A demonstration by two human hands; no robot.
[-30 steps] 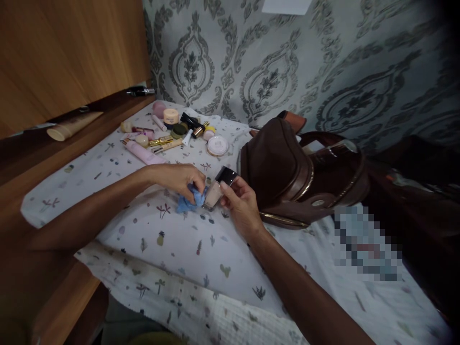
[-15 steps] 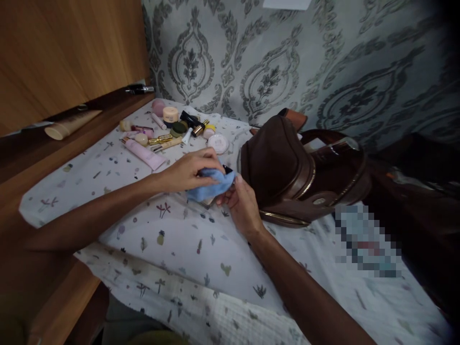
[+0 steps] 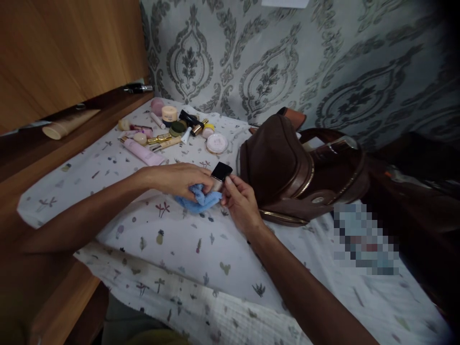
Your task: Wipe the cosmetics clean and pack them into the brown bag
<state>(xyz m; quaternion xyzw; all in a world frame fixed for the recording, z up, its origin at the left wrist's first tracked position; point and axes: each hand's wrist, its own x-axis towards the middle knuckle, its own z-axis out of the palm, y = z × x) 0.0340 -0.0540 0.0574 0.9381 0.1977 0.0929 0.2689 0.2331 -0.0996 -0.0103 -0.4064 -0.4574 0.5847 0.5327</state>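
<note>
My left hand (image 3: 179, 179) has its fingers bunched in a light blue cloth (image 3: 199, 203), pressed against the near side of a small bottle with a black cap (image 3: 222, 170). The fingertips of my right hand (image 3: 243, 205) pinch that bottle by the right side of its cap. Cloth and left fingers cover the bottle's lower body. Just beyond my hands lies a round clear-lidded compact (image 3: 216, 143), and a pink tube (image 3: 143, 152) rests beyond my left wrist.
Several cosmetics, among them a cream jar (image 3: 169, 116) and a gold tube (image 3: 159, 139), cluster at the back left. A brown leather bag (image 3: 273, 163) stands open at right. A wooden shelf (image 3: 21, 160) at left holds a tan tube (image 3: 70, 124). Patterned cloth (image 3: 201, 258) covers the surface.
The blue cloth has been drawn back toward the left and down with my left hand, baring the black cap. My right hand has stayed nearly in place.
</note>
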